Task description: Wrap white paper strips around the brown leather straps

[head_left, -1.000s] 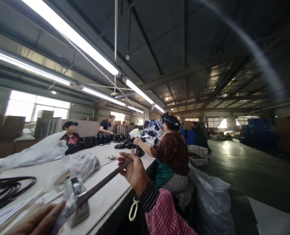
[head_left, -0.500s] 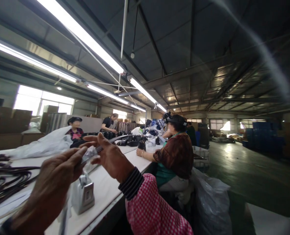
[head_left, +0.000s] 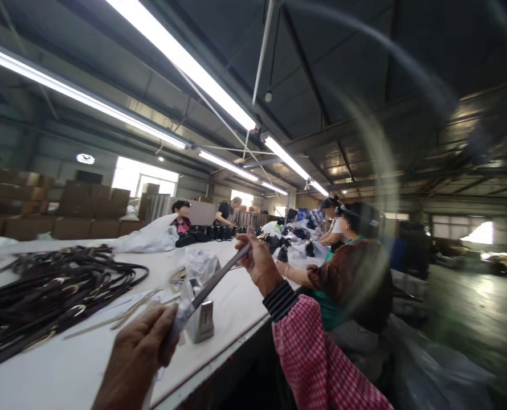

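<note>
— Pinched at both ends, that's how I have the dark strap (head_left: pixel 219 277): my left hand (head_left: pixel 140 353) has thumb and fingers pressed together on its near end, which sits in a clear plastic sleeve (head_left: pixel 180 319).

— And your right?

— My right hand (head_left: pixel 260 263) is closed on the far end, held higher, so the strap slants up and away above the white table (head_left: pixel 65 370).

— What lies under it?

— A small grey tape dispenser (head_left: pixel 200 319) stands on the table just below the strap's lower half. Crumpled clear plastic (head_left: pixel 200 262) lies behind it.

— Further out?

— To my left, a heap of dark straps with metal rings (head_left: pixel 52 296) on the tabletop. On my right, a seated person in a brown top (head_left: pixel 356 273) rests a forearm on the table edge. More people sit at the far end, beside black bags (head_left: pixel 206 233).
</note>
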Motion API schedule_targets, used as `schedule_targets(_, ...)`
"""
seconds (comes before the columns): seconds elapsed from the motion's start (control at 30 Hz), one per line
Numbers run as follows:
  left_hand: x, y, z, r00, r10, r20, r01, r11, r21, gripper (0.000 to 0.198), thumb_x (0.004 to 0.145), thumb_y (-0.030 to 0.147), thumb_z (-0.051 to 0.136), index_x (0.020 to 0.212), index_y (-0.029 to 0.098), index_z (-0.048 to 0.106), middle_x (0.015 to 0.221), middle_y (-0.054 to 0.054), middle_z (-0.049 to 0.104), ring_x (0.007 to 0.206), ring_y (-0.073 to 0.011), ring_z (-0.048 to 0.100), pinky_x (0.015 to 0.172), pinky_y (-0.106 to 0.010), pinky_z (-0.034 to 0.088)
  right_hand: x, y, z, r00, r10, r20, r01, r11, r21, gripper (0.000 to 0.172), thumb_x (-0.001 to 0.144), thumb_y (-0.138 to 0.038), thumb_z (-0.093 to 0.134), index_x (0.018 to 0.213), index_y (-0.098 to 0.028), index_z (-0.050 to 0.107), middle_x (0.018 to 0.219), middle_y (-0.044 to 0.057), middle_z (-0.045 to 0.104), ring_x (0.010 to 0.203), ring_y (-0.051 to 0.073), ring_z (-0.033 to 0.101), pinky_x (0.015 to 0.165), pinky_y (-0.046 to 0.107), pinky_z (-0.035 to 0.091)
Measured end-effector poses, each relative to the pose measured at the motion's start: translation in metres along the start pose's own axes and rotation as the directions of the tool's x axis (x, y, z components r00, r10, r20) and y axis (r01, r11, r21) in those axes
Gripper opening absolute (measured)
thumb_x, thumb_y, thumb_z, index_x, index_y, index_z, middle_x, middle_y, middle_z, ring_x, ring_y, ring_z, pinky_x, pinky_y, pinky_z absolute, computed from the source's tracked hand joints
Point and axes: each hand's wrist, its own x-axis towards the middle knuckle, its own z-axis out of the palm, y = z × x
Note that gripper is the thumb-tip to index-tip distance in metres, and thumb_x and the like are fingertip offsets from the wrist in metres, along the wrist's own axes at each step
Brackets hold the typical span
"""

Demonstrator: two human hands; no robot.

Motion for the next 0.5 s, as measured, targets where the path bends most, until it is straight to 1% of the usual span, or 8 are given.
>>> schedule_targets(0.07, 0.001, 0.012, 0.008, 0.998, -0.032, 0.059, 0.038, 0.995, -0.090, 0.049, 0.084, 0.058, 0.062, 0.056, 0.019, 0.059, 0.052, -0.002, 0.058, 0.052, -0.0168, 0.053, 0.054, -0.026, 0.042, 0.001, -0.009, 0.010, 0.996, -0.013, 0.084, 0.016, 0.999, -0.031, 0.054, 0.083, -0.068, 0.066, 0.078, -0.014, 0.072, 0.061, 0.003, 0.067, 0.048, 0.008, 0.051, 0.043, 0.018, 0.031)
schedule_targets(0.17, 0.010, 0.035, 0.020, 0.986, -0.050, 0.157, 0.089, 0.963, -0.253, 0.043, 0.083, 0.057, 0.066, 0.070, 0.017, 0.067, 0.065, -0.005, 0.069, 0.061, -0.0194, 0.064, 0.057, -0.026, 0.044, -0.003, -0.020, 0.029, 0.963, -0.055, 0.263, 0.094, 0.986, -0.139, 0.064, 0.086, -0.074, 0.057, 0.083, -0.013, 0.076, 0.070, 0.007, 0.072, 0.061, 0.013, 0.061, 0.052, 0.021, 0.041)
schedule_targets(0.27, 0.027, 0.056, 0.028, 0.982, -0.069, 0.176, 0.128, 0.927, -0.352, 0.040, 0.083, 0.054, 0.067, 0.078, 0.015, 0.068, 0.072, -0.006, 0.073, 0.064, -0.0190, 0.069, 0.057, -0.025, 0.045, -0.008, -0.027, 0.046, 0.924, -0.076, 0.376, 0.175, 0.956, -0.236, 0.067, 0.087, -0.075, 0.052, 0.094, -0.014, 0.078, 0.087, 0.010, 0.076, 0.075, 0.016, 0.065, 0.064, 0.025, 0.047)
schedule_targets(0.33, 0.039, 0.066, 0.030, 0.984, -0.065, 0.164, 0.129, 0.899, -0.419, 0.038, 0.081, 0.052, 0.068, 0.079, 0.014, 0.068, 0.073, -0.007, 0.073, 0.063, -0.0184, 0.070, 0.058, -0.025, 0.046, -0.008, -0.027, 0.052, 0.909, -0.081, 0.409, 0.205, 0.941, -0.270, 0.066, 0.089, -0.075, 0.051, 0.100, -0.015, 0.078, 0.096, 0.011, 0.077, 0.082, 0.018, 0.066, 0.070, 0.027, 0.049)
schedule_targets(0.37, 0.043, 0.071, 0.031, 0.985, -0.057, 0.160, 0.124, 0.886, -0.446, 0.038, 0.080, 0.051, 0.070, 0.079, 0.013, 0.068, 0.073, -0.008, 0.073, 0.062, -0.0181, 0.069, 0.057, -0.024, 0.046, -0.007, -0.027, 0.054, 0.907, -0.094, 0.411, 0.222, 0.936, -0.274, 0.065, 0.089, -0.074, 0.051, 0.101, -0.016, 0.078, 0.097, 0.011, 0.077, 0.084, 0.018, 0.067, 0.071, 0.028, 0.049)
schedule_targets(0.43, 0.051, 0.081, 0.031, 0.988, -0.030, 0.153, 0.100, 0.875, -0.474, 0.039, 0.077, 0.051, 0.072, 0.076, 0.012, 0.067, 0.071, -0.009, 0.073, 0.061, -0.0182, 0.069, 0.057, -0.024, 0.046, -0.001, -0.027, 0.057, 0.904, -0.125, 0.409, 0.254, 0.926, -0.280, 0.064, 0.090, -0.073, 0.050, 0.101, -0.016, 0.078, 0.095, 0.011, 0.077, 0.085, 0.020, 0.067, 0.071, 0.030, 0.049)
schedule_targets(0.5, 0.057, 0.093, 0.032, 0.989, -0.015, 0.146, 0.086, 0.867, -0.490, 0.039, 0.074, 0.050, 0.076, 0.074, 0.011, 0.068, 0.069, -0.010, 0.072, 0.059, -0.0188, 0.068, 0.056, -0.025, 0.046, 0.004, -0.030, 0.061, 0.893, -0.135, 0.430, 0.280, 0.914, -0.295, 0.064, 0.090, -0.073, 0.050, 0.099, -0.016, 0.078, 0.092, 0.011, 0.077, 0.085, 0.020, 0.067, 0.070, 0.029, 0.048)
